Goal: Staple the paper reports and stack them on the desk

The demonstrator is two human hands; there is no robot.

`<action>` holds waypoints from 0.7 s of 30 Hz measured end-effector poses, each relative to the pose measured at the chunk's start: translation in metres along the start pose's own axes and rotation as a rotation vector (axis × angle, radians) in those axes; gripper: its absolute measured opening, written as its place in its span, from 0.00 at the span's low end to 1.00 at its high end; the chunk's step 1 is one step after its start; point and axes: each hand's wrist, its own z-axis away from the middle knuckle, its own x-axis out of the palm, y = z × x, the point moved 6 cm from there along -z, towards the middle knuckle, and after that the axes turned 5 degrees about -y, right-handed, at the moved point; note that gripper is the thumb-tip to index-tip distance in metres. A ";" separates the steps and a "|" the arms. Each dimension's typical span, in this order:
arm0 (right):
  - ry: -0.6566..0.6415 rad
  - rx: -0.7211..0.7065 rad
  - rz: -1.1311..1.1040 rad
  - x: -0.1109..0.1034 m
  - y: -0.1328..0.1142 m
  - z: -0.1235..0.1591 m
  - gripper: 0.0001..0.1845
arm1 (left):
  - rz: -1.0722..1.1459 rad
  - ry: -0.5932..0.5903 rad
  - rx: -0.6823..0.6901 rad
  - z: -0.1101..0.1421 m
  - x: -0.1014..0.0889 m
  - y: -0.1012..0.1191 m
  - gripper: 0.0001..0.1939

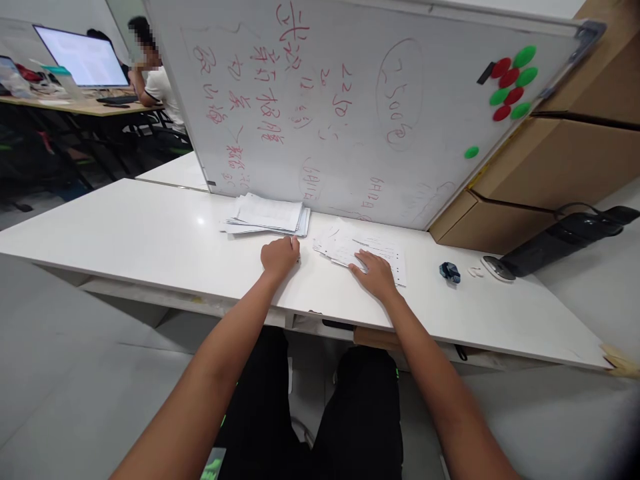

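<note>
My left hand [280, 257] rests on the white desk, curled into a fist. What its fingers hold, if anything, is hidden. Just beyond it lies an uneven stack of white paper sheets [267, 213], close to the foot of the whiteboard. My right hand [375, 272] lies with fingers stretched out on a second, spread pile of printed sheets [340, 241]. Punched holes show along the right edge of that pile. A narrow strip of bare desk separates the two piles.
A whiteboard [340, 120] with red writing and round magnets stands along the desk's [125, 233] back. Cardboard boxes [565, 167] are stacked at right. A dark bottle [555, 243], a computer mouse [497, 268] and a small blue-black object [450, 272] lie nearby. A person [160, 87] sits far left.
</note>
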 end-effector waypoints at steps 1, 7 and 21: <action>0.000 -0.002 0.000 0.000 0.000 0.000 0.25 | -0.004 0.007 -0.002 0.001 0.000 0.000 0.27; 0.019 -0.005 -0.003 0.001 0.000 0.001 0.24 | -0.011 0.055 0.021 0.000 -0.005 0.000 0.27; 0.033 -0.014 -0.010 -0.002 -0.003 0.000 0.24 | 0.402 0.129 0.314 0.063 0.012 0.094 0.25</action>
